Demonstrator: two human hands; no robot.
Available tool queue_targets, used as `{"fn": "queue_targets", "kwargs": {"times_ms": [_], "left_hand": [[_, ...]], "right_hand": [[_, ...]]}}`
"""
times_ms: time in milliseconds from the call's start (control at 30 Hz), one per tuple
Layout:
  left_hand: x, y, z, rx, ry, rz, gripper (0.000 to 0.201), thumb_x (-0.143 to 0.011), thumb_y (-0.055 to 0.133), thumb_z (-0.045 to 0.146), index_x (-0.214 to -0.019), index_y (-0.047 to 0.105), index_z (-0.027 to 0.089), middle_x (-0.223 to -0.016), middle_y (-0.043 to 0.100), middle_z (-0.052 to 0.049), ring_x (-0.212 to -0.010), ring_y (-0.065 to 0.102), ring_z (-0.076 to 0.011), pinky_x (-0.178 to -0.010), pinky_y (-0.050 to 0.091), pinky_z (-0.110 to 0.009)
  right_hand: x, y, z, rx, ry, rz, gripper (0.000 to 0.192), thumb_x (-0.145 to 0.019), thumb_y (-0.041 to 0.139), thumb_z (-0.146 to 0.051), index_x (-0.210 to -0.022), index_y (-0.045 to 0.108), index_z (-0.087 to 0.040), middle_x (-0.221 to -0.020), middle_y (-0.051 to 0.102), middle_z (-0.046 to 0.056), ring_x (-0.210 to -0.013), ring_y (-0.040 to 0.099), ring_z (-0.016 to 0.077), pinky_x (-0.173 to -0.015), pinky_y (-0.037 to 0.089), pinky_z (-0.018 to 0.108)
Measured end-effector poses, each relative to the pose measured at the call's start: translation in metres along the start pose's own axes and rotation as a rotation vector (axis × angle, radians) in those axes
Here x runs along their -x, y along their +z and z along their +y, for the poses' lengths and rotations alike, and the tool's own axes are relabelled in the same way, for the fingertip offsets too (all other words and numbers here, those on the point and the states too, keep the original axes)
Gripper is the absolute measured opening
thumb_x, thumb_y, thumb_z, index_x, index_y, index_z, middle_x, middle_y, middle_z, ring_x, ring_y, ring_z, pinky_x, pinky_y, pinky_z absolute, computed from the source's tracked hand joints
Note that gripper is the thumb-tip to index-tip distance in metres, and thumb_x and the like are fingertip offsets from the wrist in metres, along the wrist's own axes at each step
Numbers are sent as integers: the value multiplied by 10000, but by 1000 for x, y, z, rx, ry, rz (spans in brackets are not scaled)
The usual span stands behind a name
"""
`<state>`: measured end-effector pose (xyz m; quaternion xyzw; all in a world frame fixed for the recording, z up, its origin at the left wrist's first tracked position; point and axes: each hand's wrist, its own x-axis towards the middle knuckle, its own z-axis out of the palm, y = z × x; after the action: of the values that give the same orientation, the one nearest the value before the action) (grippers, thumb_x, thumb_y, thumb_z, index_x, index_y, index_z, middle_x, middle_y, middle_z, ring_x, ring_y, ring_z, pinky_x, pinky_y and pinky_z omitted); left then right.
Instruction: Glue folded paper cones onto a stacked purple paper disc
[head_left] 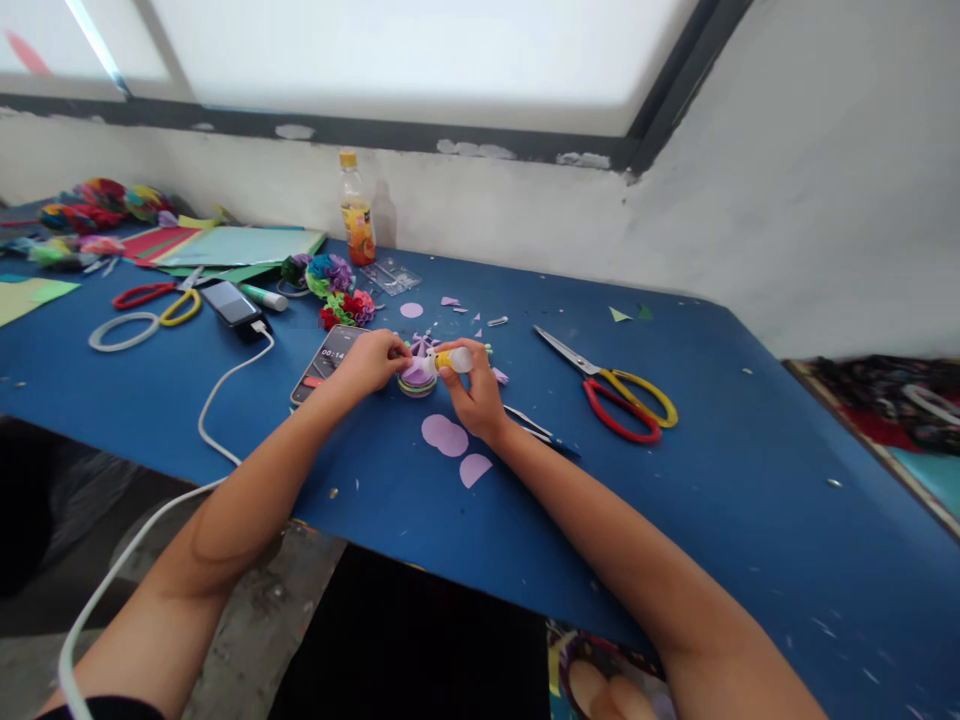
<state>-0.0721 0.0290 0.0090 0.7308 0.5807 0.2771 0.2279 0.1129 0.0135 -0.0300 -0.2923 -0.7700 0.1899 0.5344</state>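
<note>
Blue sheeting covers the table (pixel 750 520), which runs along a scuffed white wall under a window. Readable writing is scarce: the phone (pixel 324 362) just left of the hands shows a timer reading about "00:14", and the label on the orange drink bottle (pixel 355 210) at the far wall is too small to read.

At the middle, the left hand (pixel 373 360) pinches the edge of a purple paper flower (pixel 417 375), fingers closed on it. The right hand (pixel 474 395) grips a small glue bottle (pixel 452 360), nozzle pointing left at the flower. Lilac paper circles (pixel 450 440) lie just near of the hands.

To the right rest red-and-yellow scissors (pixel 619 395). Finished paper flowers (pixel 337 290) sit beyond the phone; a second phone (pixel 231 303) with a white cable (pixel 217 400) lies left. The right wrist hides part of a dark tool; farther left, colourful craft piles are blurred.
</note>
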Motion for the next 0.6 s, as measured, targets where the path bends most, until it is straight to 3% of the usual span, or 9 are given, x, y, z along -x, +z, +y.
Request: {"fn": "queue_targets", "kwargs": {"times_ms": [167, 600], "left_hand": [[0, 1, 1, -123, 76, -31, 96, -708, 605, 171, -701, 700, 158, -687, 625, -47, -653, 528, -162, -657, 380, -281], [3, 3, 4, -221, 179, -61, 148, -772, 561, 149, -789, 708, 144, -760, 638, -74, -698, 546, -175, -670, 387, -281]], "right_hand": [[0, 0, -1, 0, 12, 12, 217, -914, 462, -384, -1080, 442, -247, -1010, 603, 60, -902, 585, 193, -837, 469, 386], [0, 4, 8, -140, 71, 263, 254, -906, 434, -474, -1045, 408, -262, -942, 557, 47, -835, 579, 179, -795, 490, 367]]}}
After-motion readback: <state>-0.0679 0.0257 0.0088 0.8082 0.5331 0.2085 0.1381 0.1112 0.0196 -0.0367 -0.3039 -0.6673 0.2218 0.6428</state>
